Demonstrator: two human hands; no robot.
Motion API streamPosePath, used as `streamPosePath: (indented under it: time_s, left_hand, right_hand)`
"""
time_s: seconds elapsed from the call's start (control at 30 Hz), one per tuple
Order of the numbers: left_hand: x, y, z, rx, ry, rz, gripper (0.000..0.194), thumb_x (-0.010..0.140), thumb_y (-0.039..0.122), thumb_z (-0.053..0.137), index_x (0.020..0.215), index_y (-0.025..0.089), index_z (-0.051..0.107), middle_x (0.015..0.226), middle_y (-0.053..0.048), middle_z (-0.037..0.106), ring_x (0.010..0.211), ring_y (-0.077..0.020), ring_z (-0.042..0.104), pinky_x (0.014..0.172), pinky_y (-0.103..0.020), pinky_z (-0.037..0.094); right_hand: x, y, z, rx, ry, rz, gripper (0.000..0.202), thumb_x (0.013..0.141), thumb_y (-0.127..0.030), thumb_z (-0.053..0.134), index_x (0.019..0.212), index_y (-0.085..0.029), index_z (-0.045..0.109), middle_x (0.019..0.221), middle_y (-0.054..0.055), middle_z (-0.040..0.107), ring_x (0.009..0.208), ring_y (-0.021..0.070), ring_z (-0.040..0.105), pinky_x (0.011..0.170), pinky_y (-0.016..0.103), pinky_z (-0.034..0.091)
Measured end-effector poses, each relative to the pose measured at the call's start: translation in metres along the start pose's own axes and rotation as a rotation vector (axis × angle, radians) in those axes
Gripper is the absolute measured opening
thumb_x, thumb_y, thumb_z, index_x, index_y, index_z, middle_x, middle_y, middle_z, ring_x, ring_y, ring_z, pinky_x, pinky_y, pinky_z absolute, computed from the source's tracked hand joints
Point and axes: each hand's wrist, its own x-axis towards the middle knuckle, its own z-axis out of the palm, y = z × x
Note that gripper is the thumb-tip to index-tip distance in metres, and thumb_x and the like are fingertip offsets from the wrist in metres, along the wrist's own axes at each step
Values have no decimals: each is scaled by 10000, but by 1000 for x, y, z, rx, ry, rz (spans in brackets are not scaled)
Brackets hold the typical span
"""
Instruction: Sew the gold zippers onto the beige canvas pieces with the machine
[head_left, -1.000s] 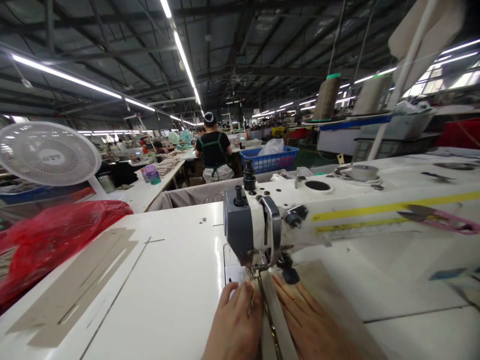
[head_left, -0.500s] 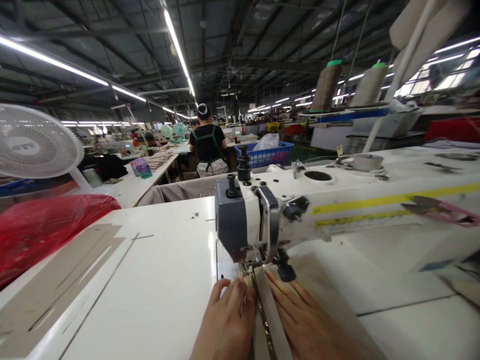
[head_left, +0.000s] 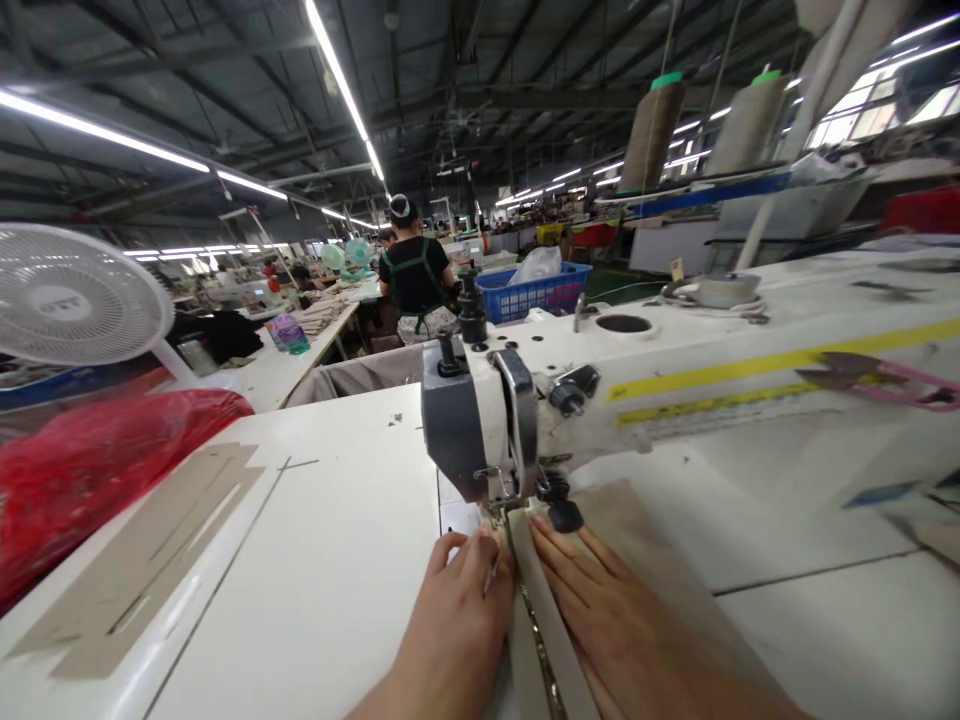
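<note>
A sewing machine head (head_left: 480, 420) stands over the white table, its presser foot (head_left: 499, 515) down by the work. A zipper with shiny brass-coloured teeth (head_left: 546, 660) runs from the foot toward me, along beige fabric (head_left: 626, 520). Just left of the teeth, my left hand (head_left: 461, 610) has its fingers curled and pinched at the zipper's edge, close to the foot. A small shiny sliver shows between these fingers; I cannot make out what it is. My right hand (head_left: 600, 600) lies flat on the fabric right of the zipper, fingers stretched toward the foot.
Cardboard-like templates (head_left: 161, 540) and a red plastic bag (head_left: 112, 470) lie to the left, below a white fan (head_left: 71, 300). Pink-handled snips (head_left: 877, 378) rest against the machine arm. Thread cones (head_left: 652, 135) stand behind. A person (head_left: 416, 270) sits ahead near a blue basket (head_left: 532, 292).
The camera view has shifted slightly, so the machine appears a little higher and further left. Both hands keep nearly the same places beside the zipper.
</note>
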Motion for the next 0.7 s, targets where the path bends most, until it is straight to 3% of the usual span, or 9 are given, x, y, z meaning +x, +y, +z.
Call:
streamPosePath:
  time_s: [0.13,0.27,0.47,0.6,0.7]
  left_hand:
    - [1,0,-3,-77,-18,-1,242,871,59,509,1111,56,539,1062,-151,582,945,-258,574,831,-395,522]
    - [1,-4,-1,-122,-9,-15,272,851,59,542,1122,80,544,1073,-152,575,933,-269,575,813,-398,539]
    - [3,-15,11,-112,56,-27,190,895,92,478,1041,150,585,1004,-116,591,892,-250,592,775,-378,550]
    - [2,-17,12,-131,49,-3,213,880,90,483,1060,147,581,1020,-125,594,904,-250,596,797,-378,544]
    - [0,-13,7,-166,37,-11,268,844,85,516,1102,138,568,1073,-135,590,945,-261,589,825,-389,537]
  right_hand:
    - [3,-1,1,-77,85,6,599,759,-122,371,1352,-38,389,1184,150,607,1067,263,592,803,425,541]
    - [6,0,-4,-52,31,4,511,787,-148,398,1280,-42,484,1189,176,596,1063,282,594,817,442,543]
    - [21,9,-13,189,-112,107,443,857,-214,462,1280,-87,499,1279,183,529,1195,298,484,971,487,426]
    - [31,15,-17,345,-64,138,408,860,-161,435,1258,-147,522,1243,141,563,1202,266,471,1023,485,359]
    - [24,10,-18,401,-1,147,362,847,-183,469,1195,-148,564,1183,132,591,1118,242,530,968,411,430]
